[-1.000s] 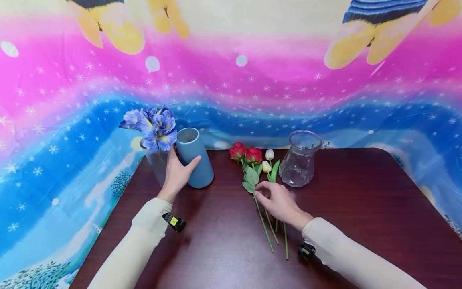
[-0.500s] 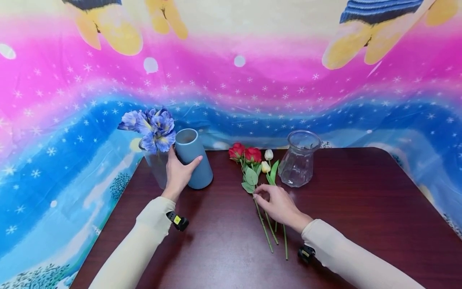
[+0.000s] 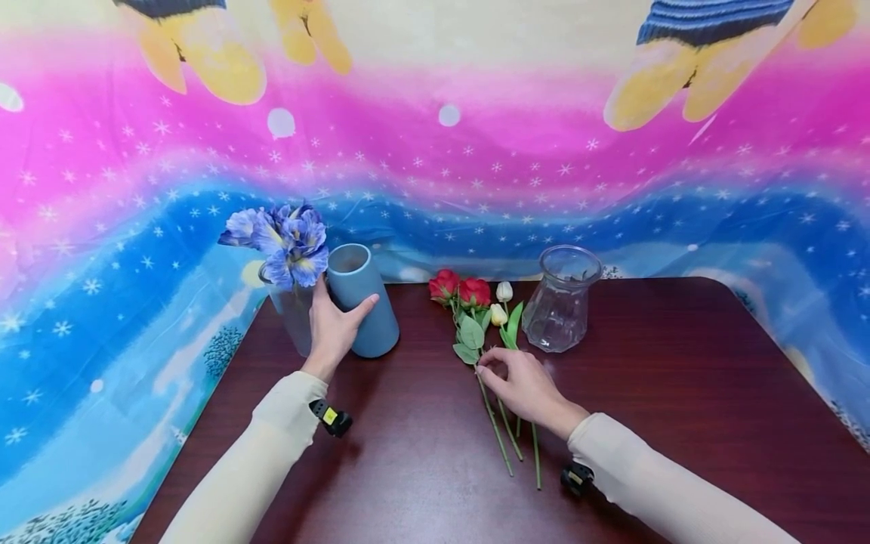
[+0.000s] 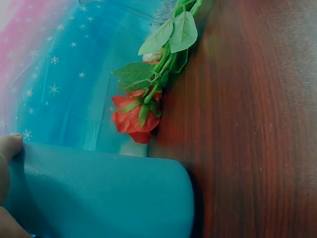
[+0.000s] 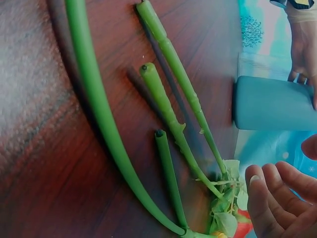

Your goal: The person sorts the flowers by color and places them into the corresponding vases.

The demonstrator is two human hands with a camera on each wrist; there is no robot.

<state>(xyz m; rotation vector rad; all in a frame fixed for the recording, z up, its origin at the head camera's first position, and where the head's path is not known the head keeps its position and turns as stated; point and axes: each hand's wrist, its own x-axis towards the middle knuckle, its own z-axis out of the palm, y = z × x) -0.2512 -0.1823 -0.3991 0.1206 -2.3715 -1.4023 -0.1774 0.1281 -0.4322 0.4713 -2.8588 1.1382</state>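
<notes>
My left hand [image 3: 331,329] grips a matte blue-grey vase [image 3: 372,317], thumb on its near side and the other fingers toward its left side, partly hidden. In the left wrist view a fingertip rests on the vase [image 4: 99,193]. My right hand [image 3: 526,384] hovers over the flower stems with fingers loosely bent. In the right wrist view a gap shows between that hand's [image 5: 277,203] thumb and fingers, with no stem seen between them. Two red roses [image 3: 472,292] and two pale tulips [image 3: 499,314] lie on the table, their green stems [image 3: 495,423] pointing toward me.
Blue irises [image 3: 292,245] stand in a clear vase [image 3: 288,321] at the left, close behind my left hand. A faceted glass vase [image 3: 557,317] stands right of the flowers. The dark wooden table [image 3: 421,468] ends at a printed cloth backdrop [image 3: 408,189].
The head view has shifted very slightly, so the scene sits a little further left. Both hands keep their places at the blue-grey vase and over the stems.
</notes>
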